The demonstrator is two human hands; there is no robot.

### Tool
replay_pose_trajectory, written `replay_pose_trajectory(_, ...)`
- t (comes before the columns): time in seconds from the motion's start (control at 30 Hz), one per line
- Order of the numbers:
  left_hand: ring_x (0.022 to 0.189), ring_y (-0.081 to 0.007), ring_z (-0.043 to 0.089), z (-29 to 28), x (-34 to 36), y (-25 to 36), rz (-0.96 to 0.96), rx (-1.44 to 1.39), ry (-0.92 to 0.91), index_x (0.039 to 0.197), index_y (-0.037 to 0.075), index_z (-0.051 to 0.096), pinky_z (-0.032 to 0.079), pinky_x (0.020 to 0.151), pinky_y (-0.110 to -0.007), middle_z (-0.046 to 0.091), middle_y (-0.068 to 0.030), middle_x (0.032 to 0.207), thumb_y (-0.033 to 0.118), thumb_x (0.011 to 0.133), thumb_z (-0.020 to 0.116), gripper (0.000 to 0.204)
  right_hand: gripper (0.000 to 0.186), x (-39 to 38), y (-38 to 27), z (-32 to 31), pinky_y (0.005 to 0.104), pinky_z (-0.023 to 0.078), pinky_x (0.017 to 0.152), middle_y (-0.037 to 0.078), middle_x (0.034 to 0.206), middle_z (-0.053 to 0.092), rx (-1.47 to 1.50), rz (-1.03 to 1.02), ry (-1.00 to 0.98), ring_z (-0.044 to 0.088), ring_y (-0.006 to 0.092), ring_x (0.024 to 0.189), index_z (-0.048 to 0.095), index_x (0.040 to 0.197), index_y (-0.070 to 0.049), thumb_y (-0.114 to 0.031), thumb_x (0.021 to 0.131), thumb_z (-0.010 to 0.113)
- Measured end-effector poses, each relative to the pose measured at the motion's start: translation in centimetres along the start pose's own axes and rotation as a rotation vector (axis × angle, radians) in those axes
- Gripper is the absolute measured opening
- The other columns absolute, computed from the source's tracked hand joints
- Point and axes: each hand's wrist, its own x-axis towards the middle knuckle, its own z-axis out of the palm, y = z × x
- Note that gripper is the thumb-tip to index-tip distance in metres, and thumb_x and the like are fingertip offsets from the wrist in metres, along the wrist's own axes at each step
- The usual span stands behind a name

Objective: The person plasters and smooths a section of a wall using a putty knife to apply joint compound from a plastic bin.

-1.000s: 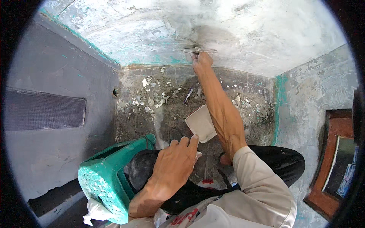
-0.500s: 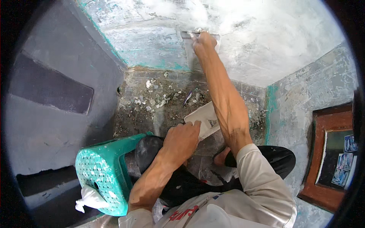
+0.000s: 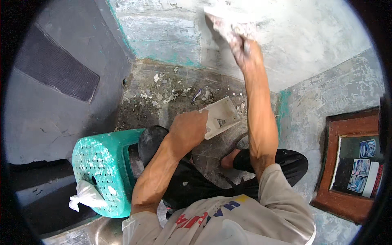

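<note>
Clamps trowel [image 3: 228, 23] in right fingers [image 3: 237, 49], slanting crosswise ahead of them. Grips pale container [image 3: 223, 129] in left fingers [image 3: 201, 117], extending rightward from them.

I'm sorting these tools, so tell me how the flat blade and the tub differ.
The flat blade is a thin plate; the tub is hollow, with raised sides. The blade is raised against the wall's backdrop in the right hand; the tub is lower, its edge at the left hand's fingers. The blade looks blurred; the tub is clearer. Both are pale.
</note>
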Motion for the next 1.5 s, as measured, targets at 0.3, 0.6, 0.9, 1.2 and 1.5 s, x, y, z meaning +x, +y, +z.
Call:
replay_pose_trajectory(0.3,0.093,-0.0384,0.067,-2.3,0.4,2.7,-0.076,0.079,-0.021,0.124,0.003,0.056,0.053,0.077,-0.051,0.067,-0.0173,0.1,0.031,0.096,0.065,0.04,0.049,1.8,20.4,-21.9,0.0653,0.056,0.1,0.026,0.143,0.05,0.3,0.28,0.205,0.059,0.0477,0.124,0.028,0.152,0.001,0.002,0.103,0.034)
replay_pose_trajectory(0.6,0.099,-0.0297,0.067,-3.3,1.8,3.2,-0.235,0.121,-0.297,0.14,0.009,0.052,0.057,0.082,-0.043,0.065,-0.0099,0.109,0.035,0.098,0.063,0.051,0.047,7.5,31.5,-26.3,0.0653,0.051,0.106,0.022,0.145,0.048,0.351,0.351,0.497,0.053,0.0437,0.13,0.035,0.15,-0.004,0.0,0.103,0.038)
replay_pose_trajectory(0.9,0.088,-0.0226,0.062,-2.4,2.3,2.2,-0.154,0.185,-0.245,0.138,0.003,0.055,0.055,0.074,-0.034,0.058,-0.008,0.097,0.027,0.097,0.064,0.049,0.044,9.6,31.6,-25.8,0.0717,0.047,0.106,0.021,0.143,0.051,0.304,0.265,0.469,0.054,0.0448,0.129,0.035,0.15,-0.003,-0.005,0.106,0.035)
replay_pose_trajectory(1.2,0.1,-0.0304,0.066,-2.2,2.1,2.7,-0.168,0.141,-0.254,0.138,0.005,0.053,0.057,0.078,-0.042,0.065,-0.0109,0.103,0.032,0.098,0.063,0.049,0.043,12.7,27.8,-21.5,0.0638,0.053,0.104,0.021,0.138,0.052,0.405,0.131,0.447,0.056,0.04,0.123,0.041,0.142,0.006,0.006,0.099,0.039)
replay_pose_trajectory(1.5,0.085,-0.0399,0.069,-1.2,-0.3,0.8,-0.164,0.159,-0.112,0.119,0.002,0.057,0.055,0.072,-0.05,0.067,-0.0166,0.09,0.031,0.095,0.067,0.039,0.032,9.8,23.1,-7.7,0.0586,0.055,0.101,0.024,0.124,0.059,0.444,0.093,0.403,0.062,0.0367,0.111,0.054,0.124,0.01,0.009,0.092,0.056)
